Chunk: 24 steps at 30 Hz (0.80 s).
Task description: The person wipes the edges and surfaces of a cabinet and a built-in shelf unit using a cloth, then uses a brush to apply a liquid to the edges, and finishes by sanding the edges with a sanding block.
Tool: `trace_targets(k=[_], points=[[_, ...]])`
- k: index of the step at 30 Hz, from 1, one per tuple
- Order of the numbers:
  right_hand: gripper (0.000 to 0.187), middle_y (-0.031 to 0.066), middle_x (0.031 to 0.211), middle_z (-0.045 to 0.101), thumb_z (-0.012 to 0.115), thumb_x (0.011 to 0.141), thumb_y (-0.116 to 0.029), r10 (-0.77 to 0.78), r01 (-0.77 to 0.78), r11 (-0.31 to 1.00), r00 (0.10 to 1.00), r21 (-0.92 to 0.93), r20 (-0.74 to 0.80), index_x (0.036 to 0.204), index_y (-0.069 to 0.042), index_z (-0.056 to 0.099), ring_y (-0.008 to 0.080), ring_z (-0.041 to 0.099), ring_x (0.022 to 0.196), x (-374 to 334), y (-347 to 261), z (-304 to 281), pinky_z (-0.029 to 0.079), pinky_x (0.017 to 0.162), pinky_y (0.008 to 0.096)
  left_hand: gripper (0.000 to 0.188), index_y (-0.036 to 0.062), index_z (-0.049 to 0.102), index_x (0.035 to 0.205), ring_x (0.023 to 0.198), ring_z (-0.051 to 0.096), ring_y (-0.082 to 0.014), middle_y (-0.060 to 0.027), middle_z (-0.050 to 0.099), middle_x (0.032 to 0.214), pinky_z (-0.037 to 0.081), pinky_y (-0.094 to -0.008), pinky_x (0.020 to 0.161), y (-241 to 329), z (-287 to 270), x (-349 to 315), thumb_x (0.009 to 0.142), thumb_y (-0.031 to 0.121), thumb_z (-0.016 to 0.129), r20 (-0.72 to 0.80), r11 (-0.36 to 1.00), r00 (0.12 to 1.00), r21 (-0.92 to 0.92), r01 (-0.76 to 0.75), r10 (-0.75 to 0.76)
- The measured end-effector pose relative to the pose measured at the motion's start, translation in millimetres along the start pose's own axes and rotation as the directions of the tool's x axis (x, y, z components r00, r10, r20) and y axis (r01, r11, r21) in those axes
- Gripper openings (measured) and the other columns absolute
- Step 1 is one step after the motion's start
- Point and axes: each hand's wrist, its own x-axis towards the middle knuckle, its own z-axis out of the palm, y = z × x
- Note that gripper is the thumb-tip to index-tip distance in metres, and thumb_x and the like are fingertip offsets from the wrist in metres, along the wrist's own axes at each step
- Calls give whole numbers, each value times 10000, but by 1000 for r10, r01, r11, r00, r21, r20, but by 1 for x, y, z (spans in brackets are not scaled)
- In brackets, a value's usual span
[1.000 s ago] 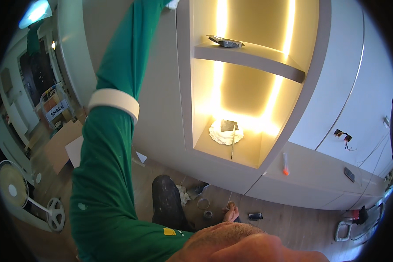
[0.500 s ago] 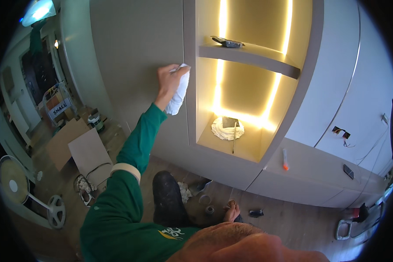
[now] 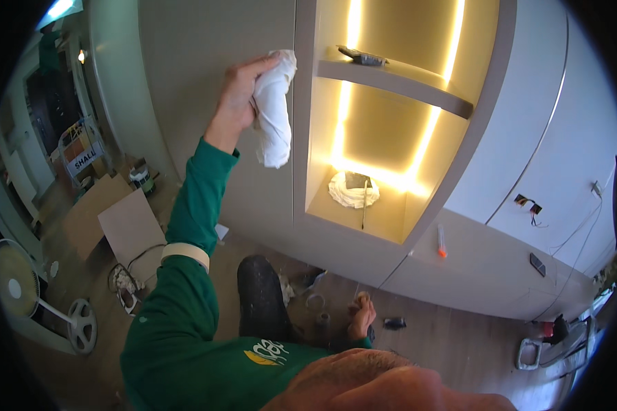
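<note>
My left hand (image 3: 238, 94) is raised with its fingers closed on the top of a folded white cloth (image 3: 274, 120). The cloth hangs down against or just in front of the grey cabinet panel (image 3: 212, 41), beside the lit niche. Low down by my body, my right hand (image 3: 362, 320) is closed, with a small brownish bit at its fingertips that is too small to name. On the niche's lower shelf lies a crumpled cream-coloured bundle (image 3: 346, 198) with a thin stick-like tool (image 3: 365, 205) leaning on it. A dark flat tray-like object (image 3: 363, 57) rests on the upper shelf (image 3: 404, 88).
An orange-tipped clear tube (image 3: 441, 241) and a dark remote (image 3: 537, 264) lie on the low ledge. Bare wires (image 3: 528, 203) stick out of the white wall. Cardboard sheets (image 3: 130, 226), a fan (image 3: 17, 281), a roll of tape (image 3: 315, 301) and a small dark object (image 3: 393, 322) are on the floor.
My left hand has moved up and slightly left with the cloth, which now shows more of its length. My right hand has shifted up a little. The view has tilted slightly.
</note>
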Motion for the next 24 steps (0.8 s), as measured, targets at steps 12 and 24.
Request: trace_targets(k=[12, 24], points=[[321, 169, 1397, 525, 600, 941, -230, -438, 154, 879, 635, 451, 637, 1136, 22, 636, 278, 554, 1148, -97, -211, 150, 431, 1027, 415, 607, -31, 666, 1007, 711, 662, -156, -80, 668, 814, 542, -282, 655, -116, 18, -156, 988, 561, 534, -117, 921, 931, 145, 361, -346], [277, 174, 1094, 625, 723, 871, -177, -454, 614, 702, 777, -362, 437, 1130, -80, 722, 313, 632, 992, -73, -99, 107, 505, 868, 378, 319, -19, 688, 1202, 1039, 590, -122, -49, 671, 1137, 441, -294, 1005, -223, -4, -312, 896, 60, 731, 172, 837, 822, 175, 518, -544]])
